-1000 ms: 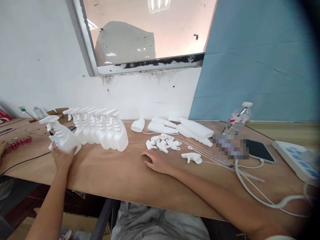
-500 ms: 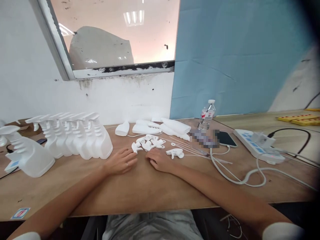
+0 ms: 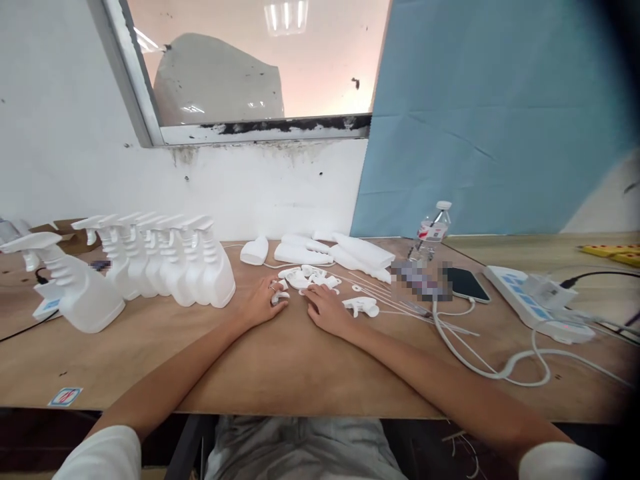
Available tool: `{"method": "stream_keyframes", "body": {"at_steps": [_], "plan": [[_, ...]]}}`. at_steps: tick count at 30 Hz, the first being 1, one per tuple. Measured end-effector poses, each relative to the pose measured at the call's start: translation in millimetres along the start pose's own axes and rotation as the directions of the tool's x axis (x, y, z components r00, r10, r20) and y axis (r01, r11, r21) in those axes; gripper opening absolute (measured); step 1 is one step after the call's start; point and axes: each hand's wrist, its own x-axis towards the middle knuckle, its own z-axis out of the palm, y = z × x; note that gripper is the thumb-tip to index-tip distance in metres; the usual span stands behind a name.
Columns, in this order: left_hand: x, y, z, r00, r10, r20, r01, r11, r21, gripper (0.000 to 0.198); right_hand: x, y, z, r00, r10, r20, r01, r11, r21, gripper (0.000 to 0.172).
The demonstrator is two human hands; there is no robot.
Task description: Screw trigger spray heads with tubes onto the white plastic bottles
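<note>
My left hand [image 3: 261, 303] rests at the left side of a small pile of white spray trigger heads [image 3: 300, 277]. Its thumb and fingers curl around one white spray trigger head [image 3: 281, 297], which is partly hidden. On the near right side of the pile lies my right hand [image 3: 327, 311], palm down. Its fingers stretch over the pile's edge, with the thumb apart and nothing visibly gripped. A single spray trigger head [image 3: 361, 306] lies to the right of that hand, by a small white ring [image 3: 357, 289].
Assembled white spray bottles [image 3: 193, 273] stand in a row on the left, with another [image 3: 87, 300] nearer. White bottle bodies [image 3: 303, 251] lie behind the pile. Thin tubes [image 3: 385, 297], a water bottle [image 3: 430, 233], a phone [image 3: 467, 285] and a corded power strip [image 3: 530, 300] occupy the right.
My left hand has moved forward and right, and its fingers have come around a spray trigger head. My right hand has edged toward the pile. The whole view has shifted slightly.
</note>
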Motion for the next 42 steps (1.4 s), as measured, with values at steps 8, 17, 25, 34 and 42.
{"method": "stream_keyframes", "body": {"at_steps": [8, 17, 25, 34, 42], "plan": [[-0.4, 12.3, -1.5, 0.998, -0.061, 0.016, 0.063, 0.975, -0.212, 0.011, 1.3, 3.1, 0.7, 1.000, -0.021, -0.003, 0.022, 0.987, 0.159, 0.012], [-2.0, 32.4, -1.3, 0.989, -0.130, 0.076, 0.149, 0.900, -0.410, 0.036, 1.7, 3.3, -3.4, 0.970, 0.146, -0.196, -0.063, 0.925, 0.375, 0.004], [-0.7, 34.2, -8.1, 0.980, -0.060, 0.189, 0.149, 0.849, -0.506, 0.038, 0.7, -13.8, -11.7, 0.928, -0.168, -0.334, 0.276, 0.909, 0.311, 0.024], [-3.3, 21.3, -11.8, 0.978, -0.023, 0.209, 0.120, 0.878, -0.464, 0.041, -2.4, -19.2, -19.5, 0.975, -0.213, -0.066, 0.223, 0.930, 0.293, 0.040], [-7.4, 26.1, -17.2, 0.975, 0.075, 0.209, 0.000, 0.943, -0.334, 0.032, -2.4, -18.4, -16.1, 0.984, -0.180, 0.009, 0.165, 0.920, 0.355, 0.037]]}}
